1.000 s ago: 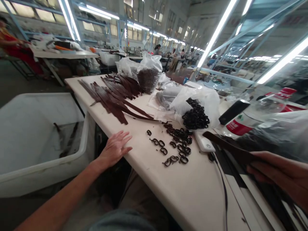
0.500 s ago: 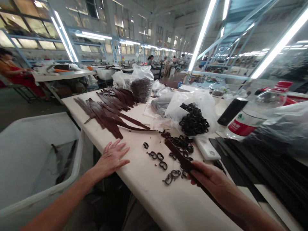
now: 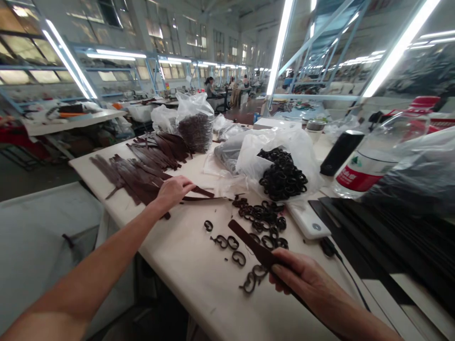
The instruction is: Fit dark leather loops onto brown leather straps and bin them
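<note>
My right hand (image 3: pixel 293 272) is closed round a dark brown leather strap (image 3: pixel 250 241); its rounded end points up and left, and the rest runs back under my wrist. Farther off, my left hand (image 3: pixel 175 190) is over the front of a spread pile of brown leather straps (image 3: pixel 133 175). Its fingers are pinched on one strap (image 3: pixel 203 191), whose end sticks out to the right. Between the hands, several dark curled loops (image 3: pixel 239 258) lie loose on the table (image 3: pixel 188 265), with a denser heap of loops (image 3: pixel 261 218) behind them.
An open plastic bag of black loops (image 3: pixel 284 173) stands behind the heap, beside a white power bank (image 3: pixel 308 220). To the right are a black cylinder (image 3: pixel 341 152), a large bottle (image 3: pixel 369 166) and stacked black strips (image 3: pixel 384 237). A white bin (image 3: pixel 46 203) stands left of the table.
My left hand has moved from lying spread at the table's edge forward onto the straps and closed on one. My right hand keeps its strap, and the view has shifted slightly.
</note>
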The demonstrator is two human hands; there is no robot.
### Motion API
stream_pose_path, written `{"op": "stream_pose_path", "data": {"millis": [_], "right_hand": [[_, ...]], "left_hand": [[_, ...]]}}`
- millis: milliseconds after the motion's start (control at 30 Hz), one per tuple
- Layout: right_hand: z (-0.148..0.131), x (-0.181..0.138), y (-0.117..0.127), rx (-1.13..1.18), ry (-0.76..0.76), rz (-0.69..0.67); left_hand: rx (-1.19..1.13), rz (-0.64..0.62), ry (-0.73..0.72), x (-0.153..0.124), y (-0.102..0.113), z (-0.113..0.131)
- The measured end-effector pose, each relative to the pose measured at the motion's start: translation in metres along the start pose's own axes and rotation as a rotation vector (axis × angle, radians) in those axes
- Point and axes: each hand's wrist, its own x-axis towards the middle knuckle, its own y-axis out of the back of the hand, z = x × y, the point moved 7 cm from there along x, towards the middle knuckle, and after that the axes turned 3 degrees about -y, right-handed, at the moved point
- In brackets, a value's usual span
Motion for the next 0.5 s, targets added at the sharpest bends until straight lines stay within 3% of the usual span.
{"op": "stream_pose_path", "data": {"millis": [133,300,400,500], "right_hand": [[0.01,0.004,-0.003,-0.02,-0.008,-0.032],[0.016,0.008,-0.004,0.016,-0.026,-0.027],[0.013,0.008,-0.003,0.036,-0.035,-0.024],[0.009,0.007,-0.003,0.055,-0.043,-0.032]], "left_hand": [[0.162,-0.112,-0.085,0.051,-0.042,0.022],[0.22,-0.233,-0.052,0.084,-0.08,0.034],[0.169,-0.254,-0.003,0.09,-0.08,0.033],[0.035,-0.241,0.064,0.087,-0.063,0.028]]}}
